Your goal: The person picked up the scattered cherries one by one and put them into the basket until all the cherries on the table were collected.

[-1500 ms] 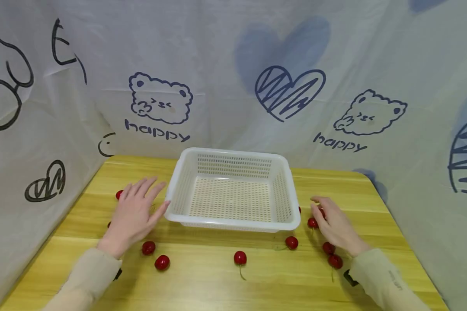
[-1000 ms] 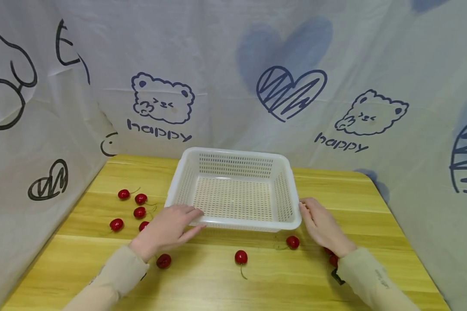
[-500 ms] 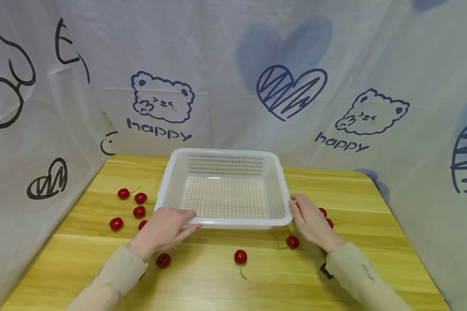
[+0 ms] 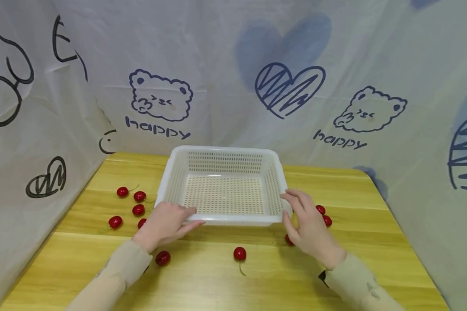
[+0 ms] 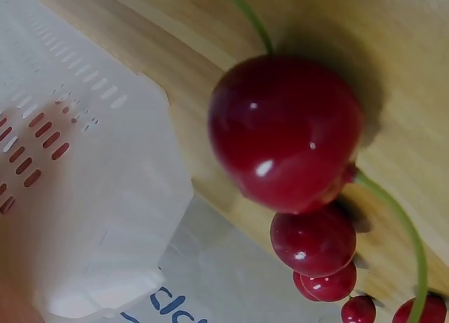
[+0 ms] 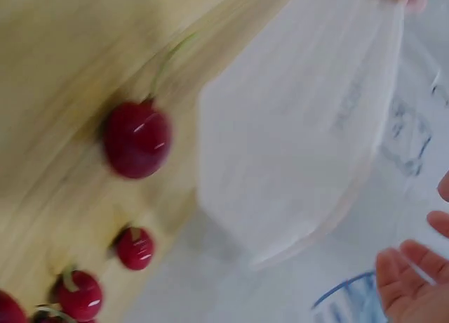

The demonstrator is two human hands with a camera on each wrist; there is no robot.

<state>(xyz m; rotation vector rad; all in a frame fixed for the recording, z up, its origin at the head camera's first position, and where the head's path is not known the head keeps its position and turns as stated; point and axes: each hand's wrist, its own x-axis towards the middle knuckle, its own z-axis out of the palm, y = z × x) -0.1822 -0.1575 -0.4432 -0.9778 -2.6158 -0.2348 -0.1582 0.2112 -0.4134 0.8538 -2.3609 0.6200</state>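
A white plastic basket (image 4: pixel 233 219) with slotted walls stands on the wooden table, nothing inside it. My left hand (image 4: pixel 165 224) grips its front rim near the left corner, fingers over the edge and thumb outside. My right hand (image 4: pixel 313 233) is beside the front right corner, fingers loosely spread and holding nothing. In the right wrist view its fingers (image 6: pixel 414 281) appear apart from the basket wall (image 6: pixel 287 140). A cherry (image 4: pixel 289 240) lies partly hidden by the right hand. Close to the left hand lies another cherry (image 4: pixel 142 223), also partly covered.
Several red cherries with stems, one of them a cherry (image 4: pixel 115 222), are scattered left of the basket. Two cherries (image 4: pixel 327 220) lie to its right. In front are a cherry (image 4: pixel 163 258) and another stemmed cherry (image 4: pixel 239 254). A printed white cloth (image 4: pixel 225 86) hangs behind the table (image 4: pixel 225 289).
My left hand has come from the left-side cherries onto the front rim. The basket has shifted slightly left. My right hand took its right side, then loosened off it.
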